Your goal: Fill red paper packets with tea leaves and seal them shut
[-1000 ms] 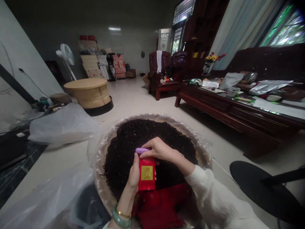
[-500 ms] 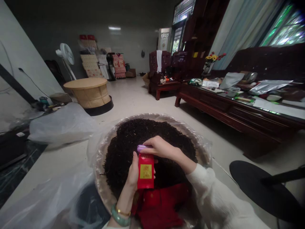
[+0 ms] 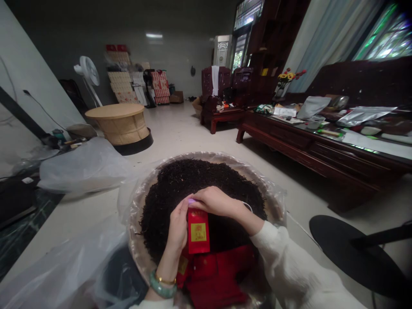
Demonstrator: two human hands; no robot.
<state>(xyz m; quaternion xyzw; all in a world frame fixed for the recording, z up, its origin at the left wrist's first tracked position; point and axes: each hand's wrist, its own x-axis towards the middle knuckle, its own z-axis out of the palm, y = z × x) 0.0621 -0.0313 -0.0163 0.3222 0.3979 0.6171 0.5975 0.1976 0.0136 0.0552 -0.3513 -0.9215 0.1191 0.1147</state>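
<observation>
A small red tea packet (image 3: 199,235) with a yellow label hangs upright over the dark loose tea leaves (image 3: 180,180). My left hand (image 3: 179,223) is closed on its upper left side, fingertips near the top edge. My right hand (image 3: 214,201) is closed around a small purple device (image 3: 191,201), which looks like a mini bag sealer, at the packet's top; most of it is hidden by my fingers. A white loop shows by my right wrist. Below lie several more red packets (image 3: 215,279) in a heap.
The tea fills a round, plastic-lined basket (image 3: 137,240). Clear plastic sheeting (image 3: 80,171) lies at left. A black round stand base (image 3: 350,253) stands at right, near a dark wooden table (image 3: 309,154). A round drum-shaped table (image 3: 116,111) stands farther back.
My left fingers have moved up to the packet's top edge, beside the right hand. The purple device is now mostly covered by fingers. The packet stays in about the same place.
</observation>
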